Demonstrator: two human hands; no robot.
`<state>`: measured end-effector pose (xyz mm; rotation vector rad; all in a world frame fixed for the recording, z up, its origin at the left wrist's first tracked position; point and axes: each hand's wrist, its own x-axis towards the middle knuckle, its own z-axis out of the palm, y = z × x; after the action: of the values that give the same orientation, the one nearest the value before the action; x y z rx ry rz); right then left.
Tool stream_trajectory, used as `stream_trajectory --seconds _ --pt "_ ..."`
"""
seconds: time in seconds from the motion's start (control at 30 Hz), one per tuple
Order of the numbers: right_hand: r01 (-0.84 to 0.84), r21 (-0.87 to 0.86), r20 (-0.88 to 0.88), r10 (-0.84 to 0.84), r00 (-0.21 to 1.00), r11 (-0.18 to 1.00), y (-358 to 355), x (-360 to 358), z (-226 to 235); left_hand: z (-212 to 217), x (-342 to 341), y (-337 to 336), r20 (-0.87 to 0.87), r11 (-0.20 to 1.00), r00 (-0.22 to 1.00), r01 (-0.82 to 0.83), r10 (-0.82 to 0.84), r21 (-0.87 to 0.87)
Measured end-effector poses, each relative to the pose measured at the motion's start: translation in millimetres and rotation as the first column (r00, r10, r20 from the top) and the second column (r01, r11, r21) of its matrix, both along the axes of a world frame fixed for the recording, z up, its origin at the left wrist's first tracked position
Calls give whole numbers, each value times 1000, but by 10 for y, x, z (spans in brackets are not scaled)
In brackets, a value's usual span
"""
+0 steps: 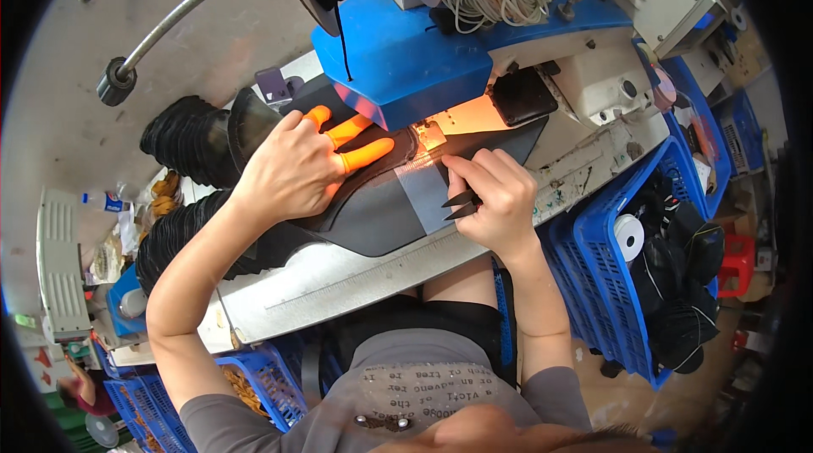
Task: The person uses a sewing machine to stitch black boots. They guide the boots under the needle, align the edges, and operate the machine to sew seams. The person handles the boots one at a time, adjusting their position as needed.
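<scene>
- Black panel [373, 229] on bed [330, 288], under both hands' fingertips.
- Left hand [292, 161]: orange-capped fingers spread, loose, resting atop panel.
- Right hand [495, 199]: curled round tweezers [460, 199], fingertips near blue machine head [402, 63].

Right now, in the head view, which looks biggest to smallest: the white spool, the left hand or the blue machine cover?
1. Blue machine cover
2. Left hand
3. White spool, clearly the tiniest here
</scene>
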<state>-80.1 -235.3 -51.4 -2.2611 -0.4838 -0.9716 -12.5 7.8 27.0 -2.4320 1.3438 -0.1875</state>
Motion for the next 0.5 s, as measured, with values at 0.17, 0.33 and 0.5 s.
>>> stream_trajectory --seconds 0.17,0.33,0.5 --pt "-6 0 5 6 1000 1000 -2 9 1 -18 17 -3 12 998 1000 12 -11 -64" --pt "0 2 7 0 1000 1000 5 8 -3 -50 -24 -17 55 995 998 0 6 -95" --pt "5 0 2 -5 1000 1000 -1 6 -13 -30 -137 -76 -30 988 991 -131 129 -78"
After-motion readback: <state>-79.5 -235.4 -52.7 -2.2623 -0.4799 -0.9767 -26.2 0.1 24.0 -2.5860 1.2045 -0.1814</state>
